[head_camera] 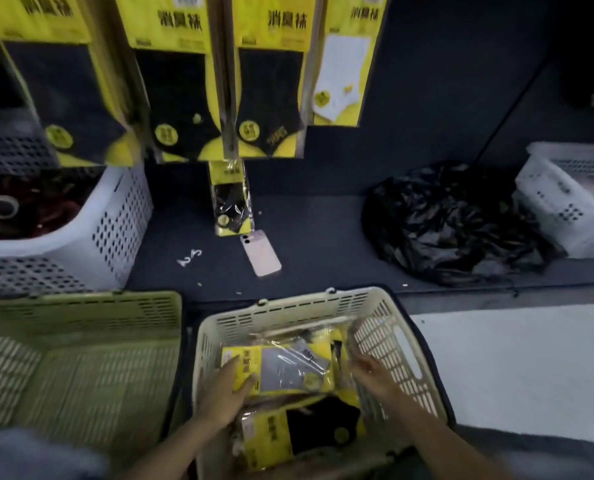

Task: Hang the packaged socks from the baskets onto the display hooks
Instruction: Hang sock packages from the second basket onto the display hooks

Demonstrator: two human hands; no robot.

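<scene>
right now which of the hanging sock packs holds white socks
The rightmost hanging pack: its socks are white, while the other three hold dark ones.

You read 消臭袜 in black on the yellow headers of the hanging sock packs [181, 81]. Print on the pack [281, 368] in the cream basket [288, 303]: too blurred to read.
</scene>
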